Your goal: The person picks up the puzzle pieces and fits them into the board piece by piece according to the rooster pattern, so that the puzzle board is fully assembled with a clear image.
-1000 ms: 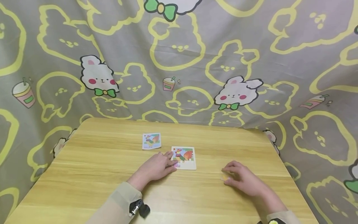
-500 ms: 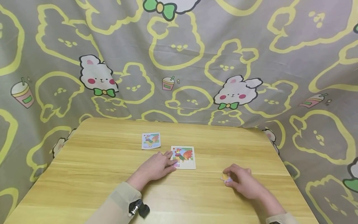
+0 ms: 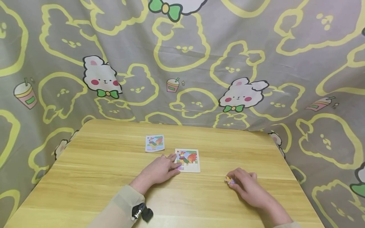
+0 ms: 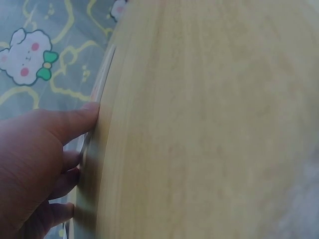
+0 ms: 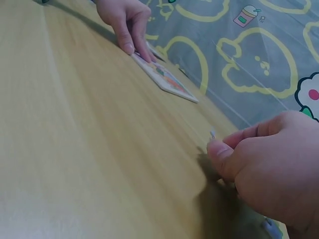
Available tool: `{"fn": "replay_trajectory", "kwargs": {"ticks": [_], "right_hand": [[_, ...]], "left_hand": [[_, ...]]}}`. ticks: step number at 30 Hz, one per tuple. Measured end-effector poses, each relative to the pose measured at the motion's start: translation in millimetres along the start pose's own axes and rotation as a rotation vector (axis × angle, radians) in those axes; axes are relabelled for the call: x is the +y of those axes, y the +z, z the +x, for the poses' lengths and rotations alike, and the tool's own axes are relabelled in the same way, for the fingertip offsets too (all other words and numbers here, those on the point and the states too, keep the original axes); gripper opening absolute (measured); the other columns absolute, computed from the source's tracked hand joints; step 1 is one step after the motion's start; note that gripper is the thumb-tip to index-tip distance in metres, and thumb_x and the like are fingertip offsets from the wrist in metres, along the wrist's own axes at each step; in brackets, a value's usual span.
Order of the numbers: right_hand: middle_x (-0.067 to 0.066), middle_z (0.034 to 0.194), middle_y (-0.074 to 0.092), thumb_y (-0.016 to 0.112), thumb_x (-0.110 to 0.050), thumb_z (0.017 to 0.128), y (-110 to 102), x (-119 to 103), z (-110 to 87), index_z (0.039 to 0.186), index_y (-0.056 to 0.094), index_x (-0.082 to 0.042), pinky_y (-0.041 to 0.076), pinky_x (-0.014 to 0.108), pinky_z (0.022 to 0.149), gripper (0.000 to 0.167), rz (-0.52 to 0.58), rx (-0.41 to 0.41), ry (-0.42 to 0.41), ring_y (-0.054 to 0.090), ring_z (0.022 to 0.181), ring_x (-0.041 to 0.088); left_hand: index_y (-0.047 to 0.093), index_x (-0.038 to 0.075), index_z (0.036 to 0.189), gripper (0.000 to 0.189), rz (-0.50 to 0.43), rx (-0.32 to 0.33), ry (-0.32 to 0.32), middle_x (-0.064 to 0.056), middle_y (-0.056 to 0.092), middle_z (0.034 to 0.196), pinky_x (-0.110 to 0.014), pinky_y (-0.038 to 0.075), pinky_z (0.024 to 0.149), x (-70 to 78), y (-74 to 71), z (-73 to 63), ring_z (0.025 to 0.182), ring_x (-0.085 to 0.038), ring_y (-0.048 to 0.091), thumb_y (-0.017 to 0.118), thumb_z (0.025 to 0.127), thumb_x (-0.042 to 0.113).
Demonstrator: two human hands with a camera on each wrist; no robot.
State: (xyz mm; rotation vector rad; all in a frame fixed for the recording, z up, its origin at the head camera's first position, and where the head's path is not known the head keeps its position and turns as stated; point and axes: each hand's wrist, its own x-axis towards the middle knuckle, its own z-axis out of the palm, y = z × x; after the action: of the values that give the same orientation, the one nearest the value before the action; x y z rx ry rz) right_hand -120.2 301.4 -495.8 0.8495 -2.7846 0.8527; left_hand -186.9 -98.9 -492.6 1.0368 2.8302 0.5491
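Note:
In the head view, a rooster jigsaw puzzle (image 3: pixel 188 156) lies in a white tray (image 3: pixel 191 169) at mid-table, its lower right part bare. My left hand (image 3: pixel 161 169) rests at the tray's left side, fingertips on the tray and thumb at its near left corner. To the right, my right hand (image 3: pixel 247 186) pinches a small orange and purple puzzle piece (image 3: pixel 228 180) between thumb and fingers, close over the table. Only a thin edge of that puzzle piece (image 5: pixel 213 135) shows in the right wrist view.
A paper picture card (image 3: pixel 155 143) with the same rooster lies behind and left of the tray. Beneath the right hand, a small bluish thing (image 5: pixel 271 228) is partly hidden. A patterned curtain (image 3: pixel 188 63) hangs behind the wooden table (image 3: pixel 182 199).
My right hand has shifted slightly, and the puzzle piece in its fingers has turned and shows more of its orange and purple face than at first. The left hand has stayed in place.

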Motion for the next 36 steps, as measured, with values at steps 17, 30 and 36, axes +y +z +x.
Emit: {"fn": "replay_trajectory", "kwargs": {"ticks": [17,30,36], "right_hand": [[-0.011,0.116,0.062,0.072,-0.020,0.103,17.2,-16.0,43.7,0.130,0.066,-0.012,0.023,0.046,0.094,0.029,0.021,0.017,-0.032,0.062,0.098,0.002],[-0.009,0.114,0.065,0.074,-0.032,0.101,28.6,-28.8,67.9,0.128,0.073,-0.013,0.023,0.045,0.091,0.033,-0.024,0.000,-0.104,0.058,0.092,0.002],[-0.007,0.112,0.064,0.076,-0.030,0.100,33.0,-32.9,76.7,0.128,0.073,-0.011,0.022,0.044,0.092,0.033,-0.020,-0.007,-0.117,0.058,0.090,0.003]], "left_hand": [[0.071,0.016,0.140,0.042,-0.006,0.005,-0.010,-0.022,0.047,0.157,-0.063,0.032,0.119,-1.6,2.3,-0.6,0.147,-0.038,0.045,0.063,0.108,0.041],[0.070,0.015,0.141,0.042,-0.004,-0.003,-0.007,-0.022,0.047,0.157,-0.062,0.033,0.119,-0.2,0.1,-0.9,0.147,-0.039,0.045,0.062,0.108,0.041],[0.070,0.016,0.141,0.042,0.001,-0.003,-0.007,-0.022,0.047,0.157,-0.062,0.033,0.119,-0.3,0.2,-1.4,0.147,-0.038,0.044,0.062,0.108,0.041]]}}
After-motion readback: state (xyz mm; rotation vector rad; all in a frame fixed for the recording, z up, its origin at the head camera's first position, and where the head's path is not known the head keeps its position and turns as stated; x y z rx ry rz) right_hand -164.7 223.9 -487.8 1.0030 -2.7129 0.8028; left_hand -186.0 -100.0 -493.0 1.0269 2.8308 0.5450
